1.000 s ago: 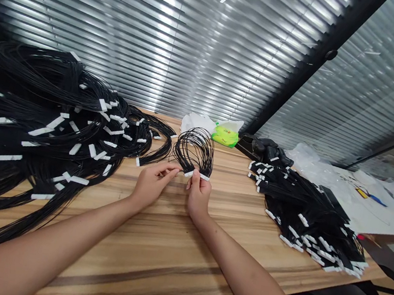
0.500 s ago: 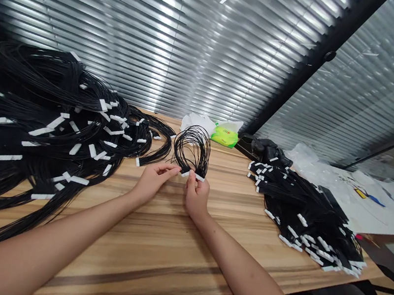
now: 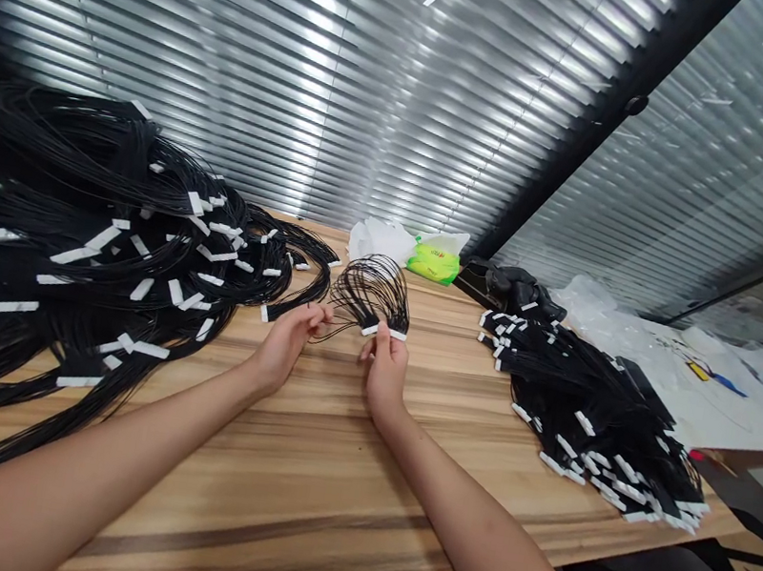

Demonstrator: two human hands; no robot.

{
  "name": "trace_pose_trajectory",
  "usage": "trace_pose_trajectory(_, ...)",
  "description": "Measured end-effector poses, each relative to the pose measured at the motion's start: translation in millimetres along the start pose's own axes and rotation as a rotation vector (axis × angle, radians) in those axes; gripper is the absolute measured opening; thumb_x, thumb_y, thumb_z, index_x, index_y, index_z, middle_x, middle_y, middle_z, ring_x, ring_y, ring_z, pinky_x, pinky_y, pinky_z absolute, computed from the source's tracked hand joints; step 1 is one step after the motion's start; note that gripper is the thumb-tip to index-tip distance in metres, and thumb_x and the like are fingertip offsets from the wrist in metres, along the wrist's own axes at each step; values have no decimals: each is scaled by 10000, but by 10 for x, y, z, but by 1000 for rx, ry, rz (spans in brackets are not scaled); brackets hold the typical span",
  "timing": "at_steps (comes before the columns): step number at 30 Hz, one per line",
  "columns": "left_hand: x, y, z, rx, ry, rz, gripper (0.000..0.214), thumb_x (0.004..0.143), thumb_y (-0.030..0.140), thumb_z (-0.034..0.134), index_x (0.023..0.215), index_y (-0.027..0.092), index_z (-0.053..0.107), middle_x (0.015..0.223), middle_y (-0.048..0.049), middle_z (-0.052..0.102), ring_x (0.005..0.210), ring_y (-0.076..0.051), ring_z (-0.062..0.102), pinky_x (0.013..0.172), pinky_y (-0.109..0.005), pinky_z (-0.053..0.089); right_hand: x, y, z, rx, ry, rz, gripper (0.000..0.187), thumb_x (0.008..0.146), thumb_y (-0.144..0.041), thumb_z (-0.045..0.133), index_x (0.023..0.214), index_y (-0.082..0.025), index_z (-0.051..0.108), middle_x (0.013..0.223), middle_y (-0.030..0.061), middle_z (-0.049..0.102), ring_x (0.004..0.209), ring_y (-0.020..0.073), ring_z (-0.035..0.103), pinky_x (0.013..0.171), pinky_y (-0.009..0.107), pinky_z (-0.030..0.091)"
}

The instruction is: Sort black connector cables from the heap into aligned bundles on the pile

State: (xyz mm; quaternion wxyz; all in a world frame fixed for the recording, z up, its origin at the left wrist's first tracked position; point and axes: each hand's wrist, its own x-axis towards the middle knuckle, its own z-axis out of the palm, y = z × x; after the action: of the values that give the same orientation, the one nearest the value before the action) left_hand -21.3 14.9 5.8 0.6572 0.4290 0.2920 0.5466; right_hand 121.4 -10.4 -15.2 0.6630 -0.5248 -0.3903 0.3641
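My R hand [image 3: 384,363] had the white strip [image 3: 398,334] pinched, thumb on top, fingers under, approx. mid-length; the black loop [image 3: 392,299] of wires fanned out from its far edge, directly beyond the grip & away from me. Strip's long axis ran L–R, crosswise to my R forearm, w/ an end poking out either side of the thumb. R hand was obv. the nearer, being on it; L hand [image 3: 290,339] was just L of the grip, apart from the strip, fingers curled toward loose wires [image 3: 344,328] on the loop's L side. Couldn't tell if those fingertips had a wire btwn them or nothing. Under & nearer me than the grip: wood table [image 3: 281,463], bare grain btwn my forearms. Far L of grip, the big pile [image 3: 77,199] of wires w/ white ends; a smaller bundle [image 3: 313,296] reached from it to just behind L hand. Well R of grip, a 2nd pile [image 3: 594,406], strips mostly along its edges. Beyond the loop, a green pack [image 3: 434,263] & white bag [image 3: 381,242], then metal blinds [image 3: 246,42]. Far R, past the 2nd pile, clear plastic [image 3: 595,310] etc. on a white surface [image 3: 708,419].
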Motion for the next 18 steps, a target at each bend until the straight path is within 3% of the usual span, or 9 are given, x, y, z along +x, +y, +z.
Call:
trace_pose_trajectory(3, 13, -10, -24, -23, 27, 9, 360, 760, 397, 577, 538, 202, 371, 644, -6, 514, 689, -142, 480, 669, -257, 399, 77, 7, -17, 115, 84, 49, 456, 786, -614, 564, 594, -217, 446, 460, -63, 421, 447, 99, 370, 482, 250, 326)
trace_pose_trajectory(8, 9, -70, -27, 253, 43, 28, 370, 810, 461, 585, 582, 202, 453, 406, 69, 338, 434, -97, 293, 495, -248, 271, 23, -30, -12, 119, 73, 0, 485, 790, -616, 565, 560, -215, 416, 469, -60, 407, 453, 93, 354, 486, 249, 317)
trace_pose_trajectory(15, -48, -73, 0, 390, 65, -3, 297, 837, 477, 521, 779, 192, 583, 347, 104, 323, 348, -89, 263, 436, -229, 236, -59, -82, 1, 93, 39, -62, 507, 814, -614, 540, 535, -213, 405, 464, -61, 384, 458, 93, 334, 495, 253, 306)
trace_pose_trajectory(18, -95, -29, 14, 436, 79, 62, 256, 812, 363, 520, 620, 195, 502, 384, 84, 337, 388, -85, 287, 448, -228, 226, -54, -97, -4, 78, 54, -72, 508, 819, -616, 530, 535, -214, 406, 469, -59, 387, 464, 96, 342, 505, 254, 314)
